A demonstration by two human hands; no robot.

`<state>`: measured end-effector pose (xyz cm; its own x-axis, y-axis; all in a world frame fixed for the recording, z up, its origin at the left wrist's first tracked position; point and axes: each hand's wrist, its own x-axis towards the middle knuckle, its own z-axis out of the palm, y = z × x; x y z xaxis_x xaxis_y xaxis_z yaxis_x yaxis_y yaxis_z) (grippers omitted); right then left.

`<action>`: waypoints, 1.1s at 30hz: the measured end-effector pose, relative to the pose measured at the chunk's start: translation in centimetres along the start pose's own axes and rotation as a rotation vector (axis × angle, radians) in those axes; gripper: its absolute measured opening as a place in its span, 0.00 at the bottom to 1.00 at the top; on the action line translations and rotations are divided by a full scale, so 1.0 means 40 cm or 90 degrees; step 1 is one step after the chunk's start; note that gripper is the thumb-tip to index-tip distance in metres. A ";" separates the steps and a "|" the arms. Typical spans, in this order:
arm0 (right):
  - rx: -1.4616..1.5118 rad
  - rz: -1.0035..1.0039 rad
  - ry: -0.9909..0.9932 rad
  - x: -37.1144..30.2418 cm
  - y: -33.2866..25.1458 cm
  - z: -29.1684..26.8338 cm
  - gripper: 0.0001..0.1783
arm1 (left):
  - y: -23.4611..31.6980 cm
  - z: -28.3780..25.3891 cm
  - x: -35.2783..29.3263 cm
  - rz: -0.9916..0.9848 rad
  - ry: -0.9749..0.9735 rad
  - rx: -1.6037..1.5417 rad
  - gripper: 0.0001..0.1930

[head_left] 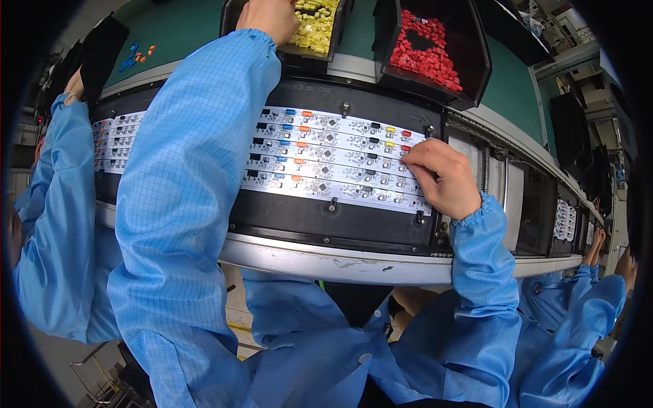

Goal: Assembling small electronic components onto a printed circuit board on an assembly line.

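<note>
My right hand (445,178) is over the right end of a panel of white circuit boards (354,192). Thumb and forefinger pinch together at the third strip; whatever is between them is hidden. Just above the fingertips sits a red connector (406,148), with a yellow connector (389,144) to its left. On the upper two strips both colours show; blue and orange connectors line the left part of every strip. At the top edge, my left hand (269,22) is at the left side of a black bin of yellow connectors (315,30). Its fingers are mostly out of sight.
A black bin holds red connectors (428,54) at the back right. The panel lies in a black fixture (292,216) behind a metal rail (326,262). Co-workers in blue sleeves (71,177) sit at both sides. Loose blue and orange connectors (136,57) lie on the green mat.
</note>
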<state>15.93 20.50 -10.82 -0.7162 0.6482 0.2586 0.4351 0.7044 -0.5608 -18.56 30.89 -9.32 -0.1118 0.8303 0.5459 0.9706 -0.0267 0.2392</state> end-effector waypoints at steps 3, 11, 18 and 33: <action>-0.010 -0.014 -0.007 0.001 -0.007 0.003 0.11 | -0.024 0.008 0.001 0.052 0.047 0.007 0.08; 0.007 -0.003 0.020 0.007 0.014 -0.058 0.11 | 0.016 -0.046 0.031 -0.052 0.164 -0.230 0.13; -0.017 -0.148 0.270 0.034 0.151 -0.263 0.09 | 0.398 -0.218 -0.092 -0.003 0.062 -0.526 0.08; -0.367 0.271 -0.015 0.392 0.439 -0.288 0.12 | 0.649 -0.042 -0.166 0.230 -0.407 -0.365 0.05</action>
<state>18.63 46.39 -7.54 -0.4290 0.8989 0.0890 0.8937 0.4367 -0.1029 7.04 23.76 -5.39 0.4800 0.8626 0.1598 0.6507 -0.4722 0.5947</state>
